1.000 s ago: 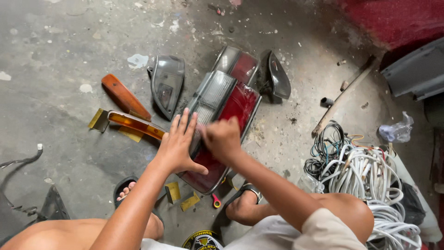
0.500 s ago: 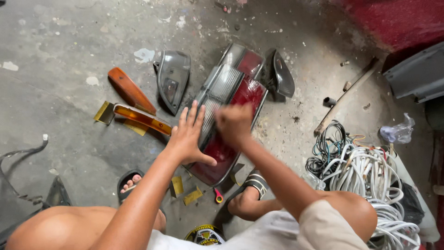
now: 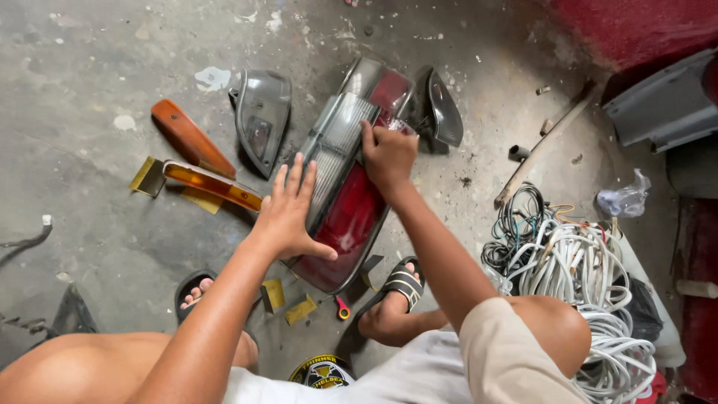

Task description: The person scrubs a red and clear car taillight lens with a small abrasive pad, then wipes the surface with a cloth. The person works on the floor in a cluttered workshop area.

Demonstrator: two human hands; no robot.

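Left hand [image 3: 290, 213] flat and wide open, fingers spread, palm pressed down on the long car tail lamp with clear ribbed upper lens and red lower lens [image 3: 345, 179]; gripping nothing, just pinning. Right hand [image 3: 387, 153] curled over the lamp's upper right edge, fingers bent and pressing where clear lens meets red; impossible to tell whether anything sits between those fingers. Lamp lying slantwise on the grey concrete floor [image 3: 90, 75], middle of the view, lower tip pointing back toward the squatting body, upper tip toward the far edge of the floor.

Just left of the lamp, a smoky grey curved lamp cover [image 3: 262, 120], lying apart from it. Just right of the upper tip, a dark grey shell-shaped housing [image 3: 443, 108], close against the lamp. Further left, an orange oblong lens [image 3: 191, 137] and an amber strip lamp with yellowish backing [image 3: 213, 187], side by side, well clear of the left hand. Near the lamp's lower tip, small yellowish plastic shards [image 3: 299, 308] and a small red-handled tool [image 3: 342, 308], beside a foot in a black striped sandal [image 3: 400, 283]. Toward the right edge of the floor, a heaped tangle of white and dark cables [image 3: 576, 269], a crumpled clear plastic bag [image 3: 627, 198] beyond it, and a long pale stick [image 3: 542, 146] lying diagonally.
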